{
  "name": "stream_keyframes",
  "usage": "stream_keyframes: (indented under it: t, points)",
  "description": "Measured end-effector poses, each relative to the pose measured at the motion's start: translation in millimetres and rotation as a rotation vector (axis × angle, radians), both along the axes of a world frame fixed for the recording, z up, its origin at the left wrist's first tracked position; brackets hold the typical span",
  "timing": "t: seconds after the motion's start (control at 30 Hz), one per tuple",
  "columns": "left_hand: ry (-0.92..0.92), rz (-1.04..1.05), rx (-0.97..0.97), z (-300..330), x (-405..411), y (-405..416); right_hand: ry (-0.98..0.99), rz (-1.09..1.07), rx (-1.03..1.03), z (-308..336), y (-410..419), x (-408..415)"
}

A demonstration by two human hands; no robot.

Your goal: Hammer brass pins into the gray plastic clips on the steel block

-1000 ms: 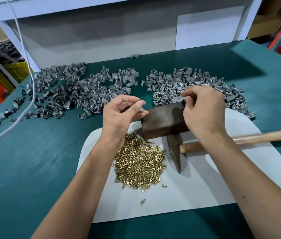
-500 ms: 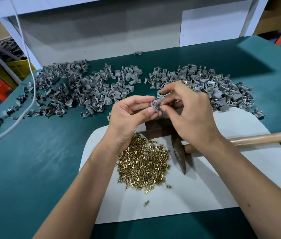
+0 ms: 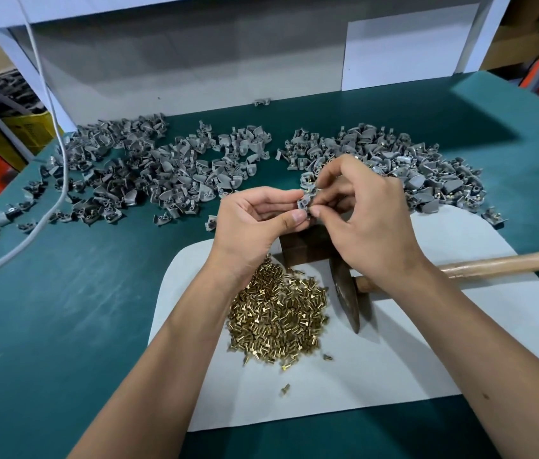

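Across the green table (image 3: 63, 326), gray clip heaps are lying far left (image 3: 149, 173) and far right (image 3: 427, 173). Nearer, a white sheet (image 3: 394, 376) is carrying the brass pins (image 3: 278, 316), a hammer (image 3: 349, 299) and the steel block (image 3: 304, 241). Above that block, the left hand (image 3: 251, 226) and right hand (image 3: 367, 220) are both pinching one gray clip (image 3: 304, 204) between thumb and fingertips.

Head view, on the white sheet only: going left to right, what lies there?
Pile of brass pins → hammer head, pointing toward the camera → wooden hammer handle, running off the right edge. The steel block sits behind them, mostly hidden under the hands.
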State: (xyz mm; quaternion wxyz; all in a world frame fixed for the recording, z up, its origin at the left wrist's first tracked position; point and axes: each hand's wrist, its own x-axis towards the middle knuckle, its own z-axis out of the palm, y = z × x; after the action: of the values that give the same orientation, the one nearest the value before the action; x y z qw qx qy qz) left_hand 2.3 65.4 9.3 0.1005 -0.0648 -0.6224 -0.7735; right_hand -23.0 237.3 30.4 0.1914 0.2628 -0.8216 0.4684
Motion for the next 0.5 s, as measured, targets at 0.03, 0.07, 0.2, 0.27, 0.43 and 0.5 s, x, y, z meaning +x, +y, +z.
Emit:
stream_keyframes:
  t: [0.03, 0.07, 0.2, 0.27, 0.43, 0.5]
  points:
    - [0.003, 0.008, -0.009, -0.5, -0.2, 0.4, 0.003, -0.009, 0.001, -0.1, -0.6, 0.3]
    - [0.003, 0.014, -0.018, -0.9, -0.4, 0.3, 0.009, -0.019, 0.003, -0.1, -1.8, 0.7]
    - [-0.017, 0.032, -0.038, -0.8, -1.3, 0.1, 0.019, -0.051, 0.029, 0.3, -5.9, 3.0]
    - [-0.022, 0.029, -0.049, 0.8, -0.8, 0.5, 0.014, -0.059, 0.044, 2.1, -6.6, 4.3]
    - [-0.019, 0.044, -0.065, 1.0, -1.1, 3.0, 0.012, -0.074, 0.063, 2.1, -6.4, 4.8]
    - [-0.022, 0.06, -0.052, 0.7, -1.2, 2.8, 0.027, -0.064, 0.044, 0.5, -7.8, 5.1]
